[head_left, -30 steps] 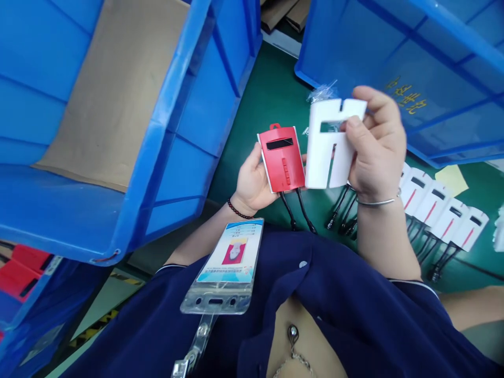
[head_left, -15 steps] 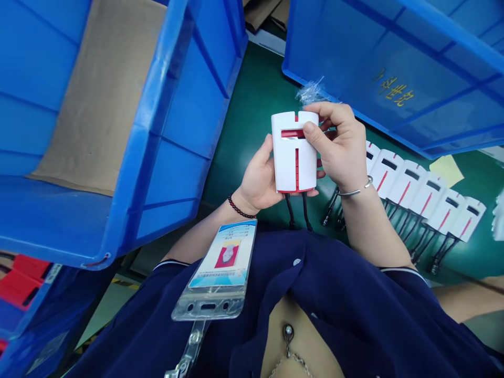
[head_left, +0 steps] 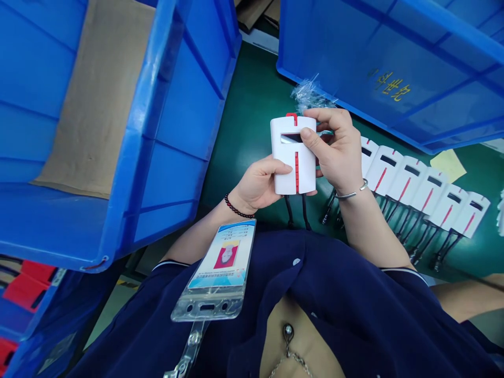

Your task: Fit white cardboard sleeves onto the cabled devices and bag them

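White-and-red device (head_left: 306,167) held in both hands, over the green counter (head_left: 252,105).
Left hand (head_left: 263,181) closed round its lower part, thumb on front face; right hand (head_left: 339,147) pinches the upper right edge. Two black cables (head_left: 289,210) leave the bottom end. Crumpled clear film (head_left: 309,95) just beyond; similar white units (head_left: 405,181) in a row at right; blue crates (head_left: 189,131) either side.

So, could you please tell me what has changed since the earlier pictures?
The right hand brought the white cover leftward onto the red unit. The left hand laid its thumb on the cover. Neither hand let go; the white units and blue bins stayed put.
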Demonstrator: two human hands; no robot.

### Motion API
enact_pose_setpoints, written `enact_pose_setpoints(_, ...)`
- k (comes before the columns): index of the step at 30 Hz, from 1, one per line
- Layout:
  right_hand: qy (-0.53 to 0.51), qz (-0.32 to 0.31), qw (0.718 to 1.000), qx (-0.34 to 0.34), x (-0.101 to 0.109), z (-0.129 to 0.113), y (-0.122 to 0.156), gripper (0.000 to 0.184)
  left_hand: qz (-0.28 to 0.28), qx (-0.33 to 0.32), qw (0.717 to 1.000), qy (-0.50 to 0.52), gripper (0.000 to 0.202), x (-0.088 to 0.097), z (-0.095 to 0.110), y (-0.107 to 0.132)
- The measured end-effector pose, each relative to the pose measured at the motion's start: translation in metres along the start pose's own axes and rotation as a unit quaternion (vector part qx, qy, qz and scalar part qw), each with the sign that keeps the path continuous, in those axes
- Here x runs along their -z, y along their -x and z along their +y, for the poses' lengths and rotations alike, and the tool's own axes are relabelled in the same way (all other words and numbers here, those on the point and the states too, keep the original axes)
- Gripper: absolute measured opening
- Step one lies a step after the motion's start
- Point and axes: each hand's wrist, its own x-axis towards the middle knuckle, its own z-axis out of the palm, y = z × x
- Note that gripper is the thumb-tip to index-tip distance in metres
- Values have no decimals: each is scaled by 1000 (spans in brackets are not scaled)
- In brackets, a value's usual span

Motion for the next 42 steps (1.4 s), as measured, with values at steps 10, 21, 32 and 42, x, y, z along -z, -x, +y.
enact_pose_setpoints(10, -177, -41, 980, -75, -8, 12, -4, 57, 8, -72, 992, -107, 40, 0, -10, 3)
enact_pose_setpoints(21, -137, -53, 987, 59, 33, 3, -11, 55, 88, -227, 808, -536, 34, -14, 0, 29)
enact_pose_setpoints(32, -162, -146, 974, -67, 27, -11, 12, 57, 113, -221, 954, -170, 39, -1, -16, 18)
enact_pose_setpoints(42, -18, -122, 992, -9, 13, -42, 43, 41, 106, -155, 980, -62, 29, 16, -22, 11)
